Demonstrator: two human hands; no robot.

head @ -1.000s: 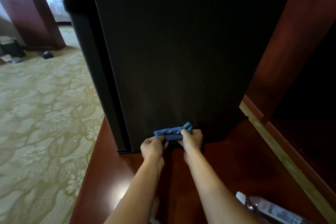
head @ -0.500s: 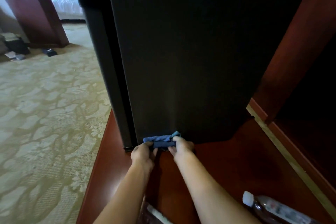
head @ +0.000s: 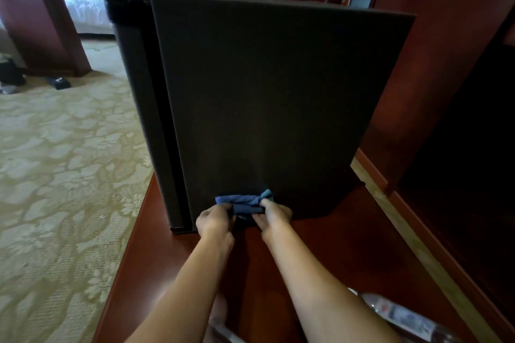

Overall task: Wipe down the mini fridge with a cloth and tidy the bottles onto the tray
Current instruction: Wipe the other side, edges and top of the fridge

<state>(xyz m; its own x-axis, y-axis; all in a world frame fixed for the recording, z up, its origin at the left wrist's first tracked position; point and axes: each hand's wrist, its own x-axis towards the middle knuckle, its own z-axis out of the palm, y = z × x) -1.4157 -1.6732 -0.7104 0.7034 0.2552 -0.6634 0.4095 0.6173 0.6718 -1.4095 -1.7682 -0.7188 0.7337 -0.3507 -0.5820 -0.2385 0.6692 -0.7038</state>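
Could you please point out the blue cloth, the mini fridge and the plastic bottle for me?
blue cloth (head: 242, 201): head view, middle of the bunched fabric between both hands.
mini fridge (head: 273, 97): head view, centre of its dark side panel.
plastic bottle (head: 401, 315): head view, its labelled body.

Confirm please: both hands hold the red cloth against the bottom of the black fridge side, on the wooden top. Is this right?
Only the colour is wrong. The head view shows that the cloth is blue, not red. The left hand and right hand do hold it against the bottom of the black fridge side, on the wooden top.
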